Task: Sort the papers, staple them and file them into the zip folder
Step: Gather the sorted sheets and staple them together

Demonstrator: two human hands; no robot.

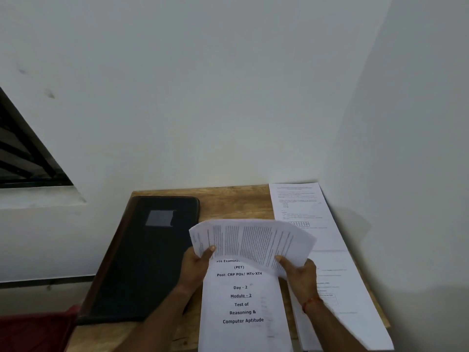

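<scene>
A black zip folder [149, 257] with a grey label lies shut on the left of the wooden table [228, 201]. Above the table's middle I hold a sheaf of printed papers [253, 240], bent into an arch. My left hand [196, 265] pinches its left edge and my right hand [298, 274] grips its right edge. Under the sheaf lies a cover sheet [243, 308] printed "Day - 2, Module - 2, Test of Reasoning & Computer Aptitude". More printed sheets [327, 252] lie along the table's right side. No stapler is in view.
White walls close in the table at the back and on the right. A dark window frame [28, 158] sits in the wall at the left. Something red [33, 331] shows at the lower left, beside the table.
</scene>
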